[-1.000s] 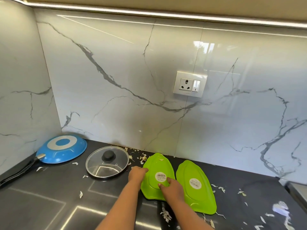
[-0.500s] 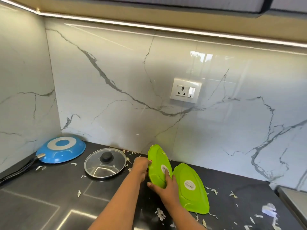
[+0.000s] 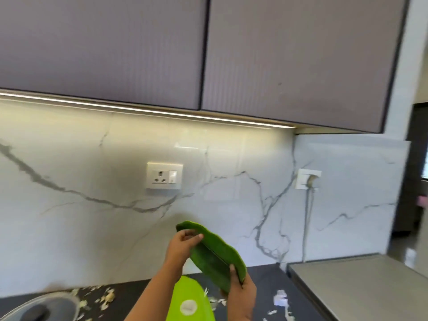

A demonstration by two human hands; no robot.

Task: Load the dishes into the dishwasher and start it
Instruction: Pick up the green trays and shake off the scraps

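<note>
Marble wall, dark counter (image 3: 264, 283). Your left hand (image 3: 183, 245) and right hand (image 3: 240, 286) clamp green plate (image 3: 215, 253) by its edges, 6 o'clock; blurred swing risks slip onto second plate (image 3: 187, 297).

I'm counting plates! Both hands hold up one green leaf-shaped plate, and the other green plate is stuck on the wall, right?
Not quite. The head view shows the other green plate lying on the dark countertop. Both hands, left hand and right hand, do hold up one green leaf-shaped plate.

1. Two green plates: one (image 3: 209, 253) held up in the air, one (image 3: 188, 297) lying face down on the counter.
2. Two hands: left (image 3: 183, 245) and right (image 3: 240, 286), both on the raised plate.
3. One glass lid (image 3: 53, 305).
4. Two wall sockets: (image 3: 164, 175) and (image 3: 308, 179).
5. Two cabinet doors: (image 3: 102, 47) and (image 3: 301, 59).
</note>
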